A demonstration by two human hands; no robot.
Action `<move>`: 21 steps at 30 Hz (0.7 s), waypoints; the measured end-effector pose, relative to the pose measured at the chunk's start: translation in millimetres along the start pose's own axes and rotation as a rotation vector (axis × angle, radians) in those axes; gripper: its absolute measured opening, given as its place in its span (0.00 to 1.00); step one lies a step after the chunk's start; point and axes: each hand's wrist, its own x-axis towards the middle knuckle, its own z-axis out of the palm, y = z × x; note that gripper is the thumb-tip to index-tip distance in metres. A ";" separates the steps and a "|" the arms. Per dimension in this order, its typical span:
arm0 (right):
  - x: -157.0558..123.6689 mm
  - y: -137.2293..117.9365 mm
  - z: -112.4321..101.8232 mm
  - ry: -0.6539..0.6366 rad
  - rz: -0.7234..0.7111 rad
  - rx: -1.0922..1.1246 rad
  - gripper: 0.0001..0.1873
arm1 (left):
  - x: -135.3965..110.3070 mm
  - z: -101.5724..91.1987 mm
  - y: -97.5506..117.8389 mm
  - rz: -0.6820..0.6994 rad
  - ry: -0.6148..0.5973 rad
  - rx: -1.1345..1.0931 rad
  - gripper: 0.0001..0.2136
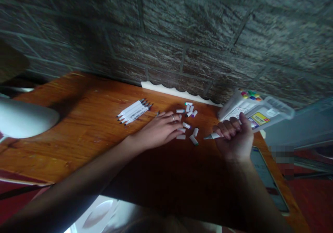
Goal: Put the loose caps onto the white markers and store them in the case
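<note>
My right hand is closed around a white marker, whose bare grey tip points left. My left hand lies palm down on the table with fingers stretched out, a ring on one of them. Its fingertips reach the near edge of a scatter of loose marker caps; whether they press on one, I cannot tell. More caps lie just beyond, white with coloured ends. Left of the hand, several uncapped white markers rest side by side in a row.
A clear plastic case with coloured markers stands at the right by the brick wall. A tablet or phone lies along the right edge of the wooden table. A white rounded object is at the left.
</note>
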 end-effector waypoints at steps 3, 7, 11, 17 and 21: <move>1.7 0.4 -2.8 0.006 0.029 0.007 0.28 | 12.7 -8.9 -24.1 0.046 -0.073 0.039 0.12; 0.9 0.6 -3.3 0.011 0.046 0.032 0.27 | 34.8 -6.5 -39.6 0.104 -0.211 0.141 0.12; 1.2 0.8 -5.6 -0.019 0.072 0.072 0.26 | 51.7 7.9 -38.0 0.104 -0.251 0.162 0.08; 0.8 3.6 -1.9 -0.046 0.107 0.056 0.29 | 41.1 -15.8 -15.4 -0.022 -0.119 0.074 0.11; 1.6 6.8 0.7 0.044 0.073 -0.035 0.31 | 7.0 -51.6 36.0 -0.037 -0.360 -0.450 0.07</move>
